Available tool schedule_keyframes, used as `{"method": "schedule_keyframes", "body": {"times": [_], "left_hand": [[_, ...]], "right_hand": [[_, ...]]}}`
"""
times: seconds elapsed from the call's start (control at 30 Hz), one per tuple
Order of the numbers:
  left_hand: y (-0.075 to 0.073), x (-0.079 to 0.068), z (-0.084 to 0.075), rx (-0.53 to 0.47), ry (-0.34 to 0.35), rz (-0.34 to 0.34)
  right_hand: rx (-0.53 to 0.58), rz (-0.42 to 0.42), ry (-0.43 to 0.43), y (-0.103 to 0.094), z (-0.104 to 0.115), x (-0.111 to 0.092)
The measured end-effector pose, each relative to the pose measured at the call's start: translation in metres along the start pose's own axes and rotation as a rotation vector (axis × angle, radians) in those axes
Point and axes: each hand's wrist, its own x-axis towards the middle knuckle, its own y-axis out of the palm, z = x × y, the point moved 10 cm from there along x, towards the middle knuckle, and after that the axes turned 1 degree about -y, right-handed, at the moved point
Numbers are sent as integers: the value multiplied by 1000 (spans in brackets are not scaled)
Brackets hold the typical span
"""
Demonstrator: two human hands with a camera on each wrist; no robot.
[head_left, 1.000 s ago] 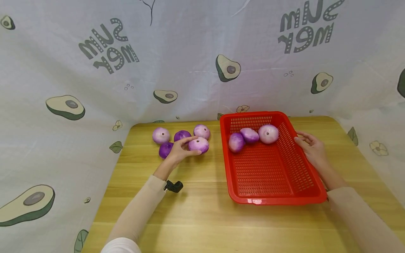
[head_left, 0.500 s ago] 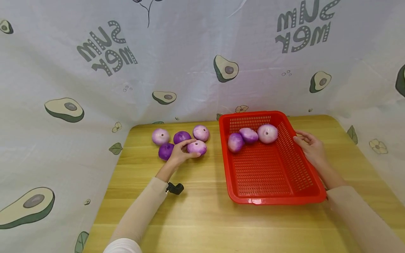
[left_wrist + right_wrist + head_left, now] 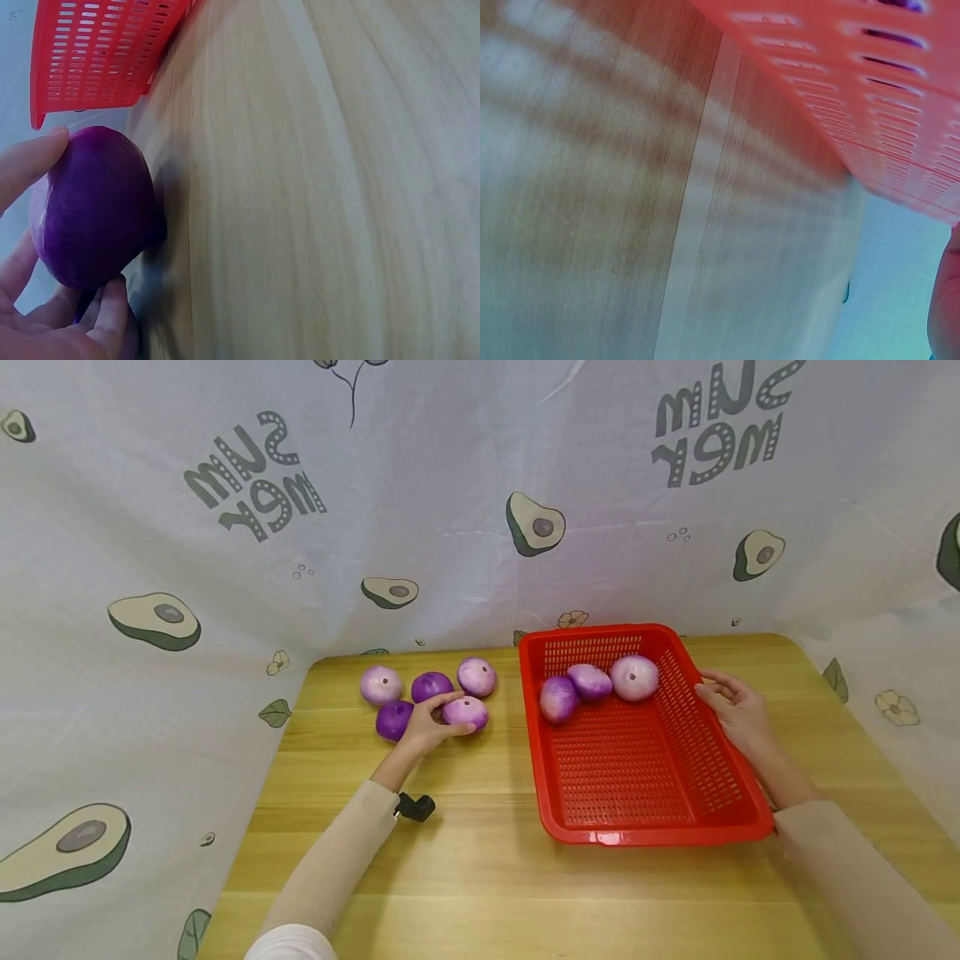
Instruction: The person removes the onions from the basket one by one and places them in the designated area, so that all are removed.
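My left hand (image 3: 427, 724) holds a purple-and-white onion (image 3: 467, 714) between thumb and fingers, left of the red plastic basket. Close up in the left wrist view, the onion's dark purple side (image 3: 97, 210) faces the camera, its pointed end near the tabletop. The thumb lies at one side and the fingers at the other. On the basket's right rim, my right hand (image 3: 738, 714) grips the red basket (image 3: 622, 837). Only a bit of that hand (image 3: 946, 300) shows at the edge of the right wrist view, beside the basket's slotted outer wall.
Behind the left hand lie a pale onion (image 3: 381, 685), another pale onion (image 3: 477, 677) and two dark purple onions, one at the back (image 3: 431, 687). Three onions, including a large pale one (image 3: 634, 677), sit at the basket's far end. A printed curtain (image 3: 450, 527) hangs behind the table.
My left hand and its onion have come slightly down and left in the head view, the onion held throughout. The right hand and basket stay put.
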Motion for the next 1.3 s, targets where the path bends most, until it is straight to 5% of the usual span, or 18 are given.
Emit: {"method": "schedule_keyframes", "body": {"times": [0.47,0.8,1.07,1.3], "left_hand": [[-5,-4,-14,74,29,23],[-9,-5,-53,130,85,43],[11,-2,-93,132,161,132],[45,13,-123,96,251,260]], "right_hand": [[11,0,-17,2,5,-1],[15,-2,-1,3,6,-4],[35,1,-12,-1,-2,0],[65,4,-6,-1,-4,2]]}}
